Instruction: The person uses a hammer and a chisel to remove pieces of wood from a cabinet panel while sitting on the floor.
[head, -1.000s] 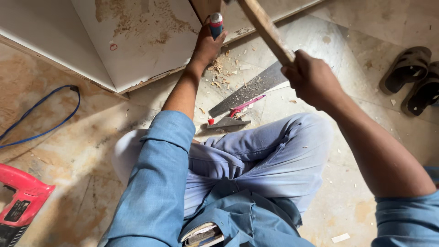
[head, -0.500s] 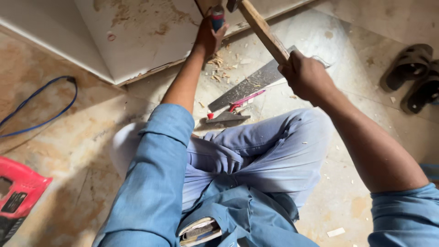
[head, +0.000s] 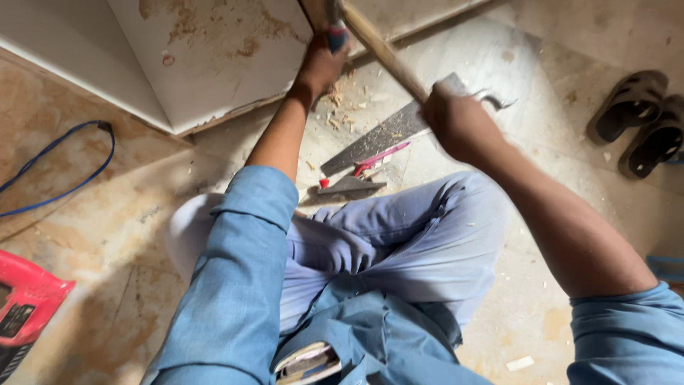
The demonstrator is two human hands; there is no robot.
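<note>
Dusty floor (head: 128, 235), chips everywhere: left hand (head: 322, 68) closed round a chisel handle (head: 336, 34), steadying it; right hand (head: 456, 121) gripping the wooden hammer handle (head: 381, 50).

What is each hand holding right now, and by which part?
The left hand closes round the red and blue handle of a tool, probably a chisel; its blade is out of view. The right hand grips a wooden handle at its lower end.
</note>
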